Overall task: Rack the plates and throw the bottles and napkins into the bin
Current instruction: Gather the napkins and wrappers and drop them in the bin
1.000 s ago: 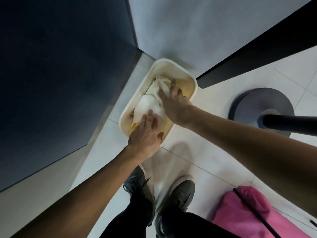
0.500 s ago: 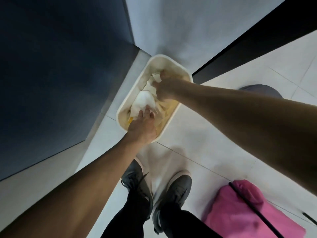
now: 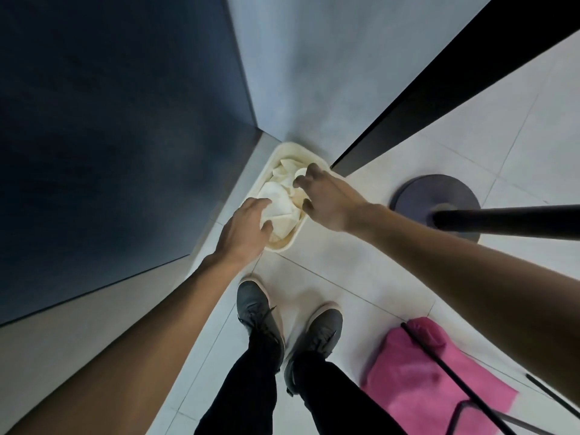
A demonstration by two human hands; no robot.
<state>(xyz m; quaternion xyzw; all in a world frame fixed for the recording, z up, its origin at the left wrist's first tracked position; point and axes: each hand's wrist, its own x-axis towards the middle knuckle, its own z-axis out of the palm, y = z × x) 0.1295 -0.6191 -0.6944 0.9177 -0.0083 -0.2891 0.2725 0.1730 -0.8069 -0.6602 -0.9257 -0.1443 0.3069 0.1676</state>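
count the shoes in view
2. The left shoe and the right shoe stand side by side on the floor tiles, just short of the bin. None seems hidden.

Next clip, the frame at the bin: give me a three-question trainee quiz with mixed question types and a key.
1. True or false: the crumpled napkins lie inside the cream bin.
2. What lies on the floor to the right of the person's shoes? A) a pink fabric item B) a stack of plates C) a bottle
3. Which hand reaches over the bin's far end, the left hand or the right hand?
Key: 1 true; 2 A; 3 right hand.
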